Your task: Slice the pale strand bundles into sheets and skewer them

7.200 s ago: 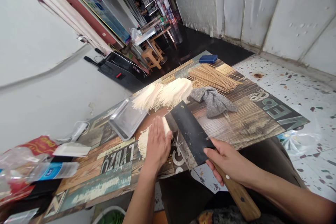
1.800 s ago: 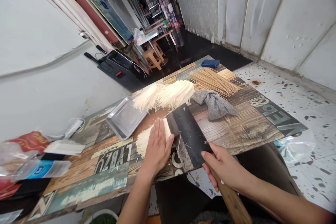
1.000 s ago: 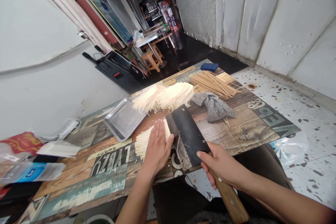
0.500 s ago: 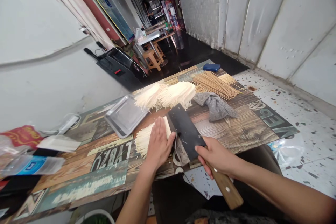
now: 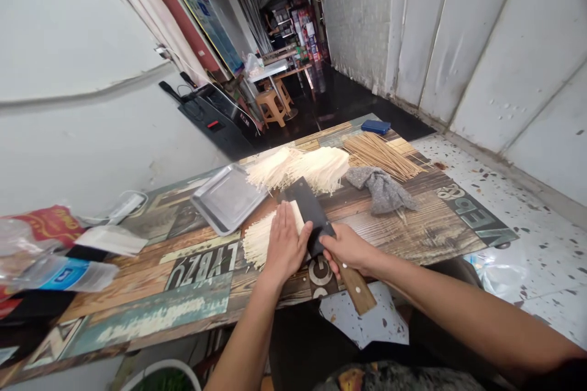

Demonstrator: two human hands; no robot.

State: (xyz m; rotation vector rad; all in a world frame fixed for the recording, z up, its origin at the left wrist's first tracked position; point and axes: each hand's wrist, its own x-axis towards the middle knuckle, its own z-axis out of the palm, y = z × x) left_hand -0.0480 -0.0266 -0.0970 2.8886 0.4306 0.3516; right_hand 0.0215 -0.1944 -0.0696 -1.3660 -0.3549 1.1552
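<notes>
My left hand (image 5: pixel 284 244) lies flat, fingers together and stretched out, pressing on a bundle of pale thin strands (image 5: pixel 258 239) on the patterned table (image 5: pixel 192 269). My right hand (image 5: pixel 347 249) is wrapped round the wooden handle of a dark cleaver (image 5: pixel 308 212). The blade stands right against the right end of the bundle, beside my left fingertips. Its edge is hidden behind my left hand.
A steel tray (image 5: pixel 227 198) lies behind the bundle. Heaps of pale strands (image 5: pixel 302 168), bamboo skewers (image 5: pixel 380 153), a grey cloth (image 5: pixel 380 189) and a blue box (image 5: pixel 376 126) are farther back. Plastic bags and a bottle (image 5: pixel 59 275) sit at the left end.
My right hand has brought the cleaver left and closer to the bundle, and the blade now stands more on edge. My left hand has stayed on the strands.
</notes>
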